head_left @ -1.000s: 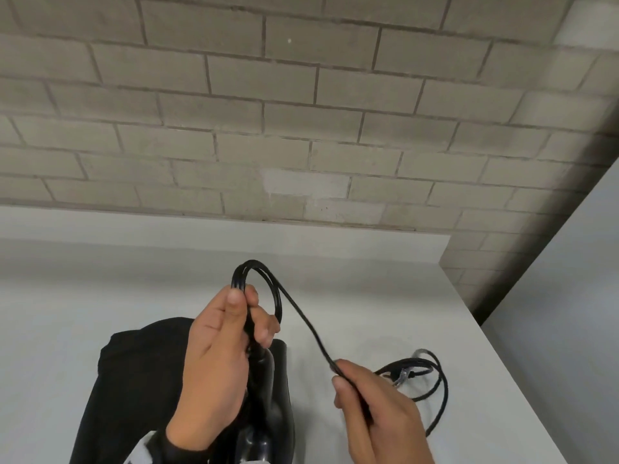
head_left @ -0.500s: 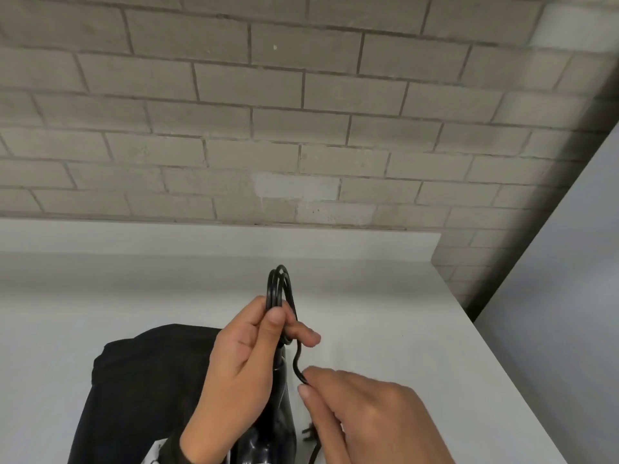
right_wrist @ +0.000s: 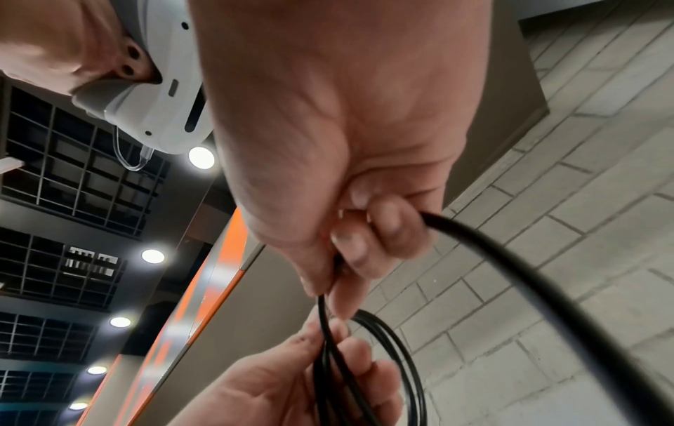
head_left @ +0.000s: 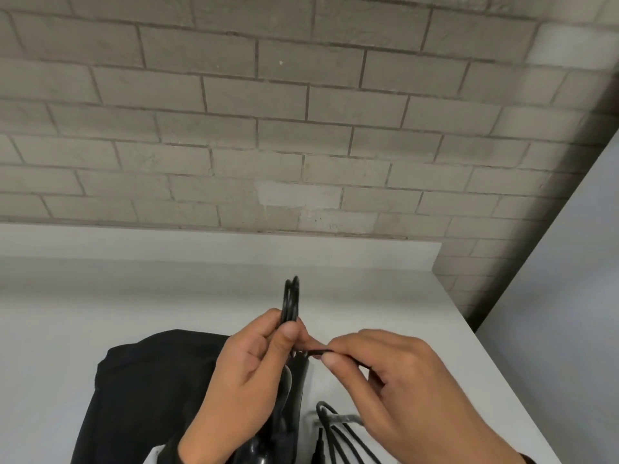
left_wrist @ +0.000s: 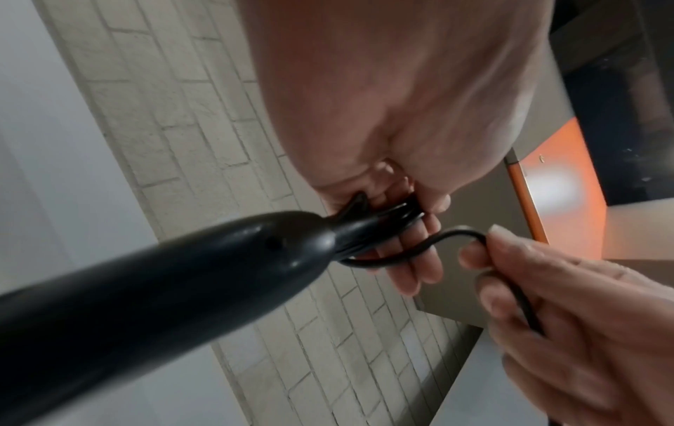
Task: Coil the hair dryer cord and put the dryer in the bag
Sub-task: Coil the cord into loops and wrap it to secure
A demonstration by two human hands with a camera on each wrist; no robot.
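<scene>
My left hand (head_left: 268, 349) grips several loops of the black cord (head_left: 290, 301) above the black hair dryer handle (head_left: 294, 390), which hangs below my palm. In the left wrist view the handle (left_wrist: 153, 276) runs up to my fingers, where the cord loops (left_wrist: 397, 214) are bunched. My right hand (head_left: 385, 373) pinches a stretch of cord (head_left: 316, 352) just right of the left thumb. The right wrist view shows that pinch on the cord (right_wrist: 323, 305), with the loops (right_wrist: 397, 346) below it. Loose cord (head_left: 338, 437) lies on the table. A black bag (head_left: 147, 396) lies flat under my left forearm.
A white table (head_left: 100, 313) carries everything; its back edge meets a grey brick wall (head_left: 268, 128). The table's right edge (head_left: 495, 363) runs diagonally beside a gap and a pale panel (head_left: 569, 296).
The right hand has come up from the table to the left thumb with the cord. The loop in my left hand has narrowed to upright stacked turns, and less loose cord lies on the table.
</scene>
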